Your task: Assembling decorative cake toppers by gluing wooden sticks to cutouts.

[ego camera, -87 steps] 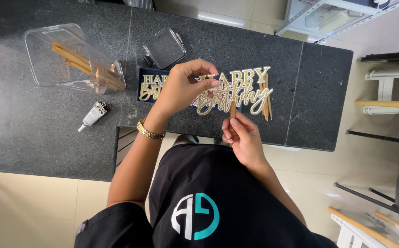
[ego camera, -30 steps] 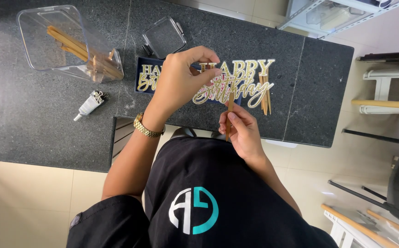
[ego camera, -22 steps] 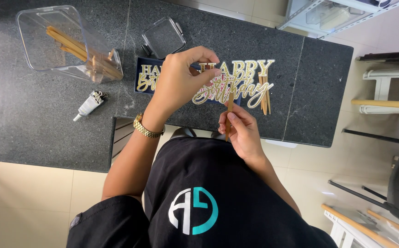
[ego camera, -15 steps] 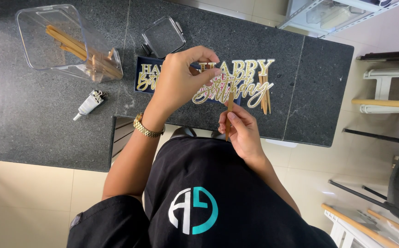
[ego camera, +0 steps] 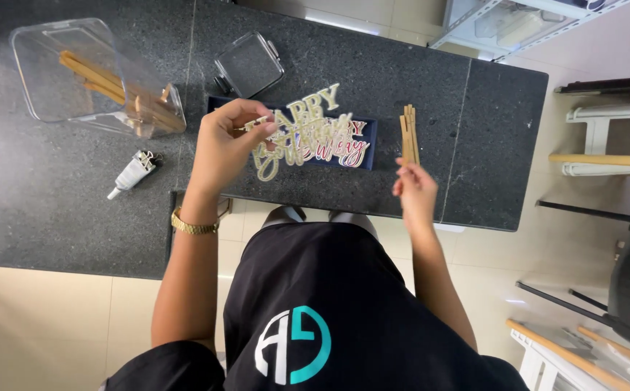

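My left hand [ego camera: 224,141] pinches a gold cut-out lettering topper [ego camera: 297,119] by its left end and holds it just above the dark counter [ego camera: 54,210]. Under the topper lies a dark blue card [ego camera: 369,137] with red and white lettering. My right hand [ego camera: 416,190] hovers at the counter's near edge with fingers loosely apart and nothing in it. A small bundle of wooden sticks [ego camera: 409,134] lies just beyond its fingertips.
A clear plastic tub [ego camera: 47,87] holding wooden sticks lies tipped at the back left. A small clear lidded box [ego camera: 249,65] sits behind the card. A white glue tube [ego camera: 132,172] lies to the left. White shelving [ego camera: 605,119] stands to the right.
My right hand has let go of the topper's stick and moved right, toward the stick bundle. My left hand still holds the topper, which now lies over the blue card.
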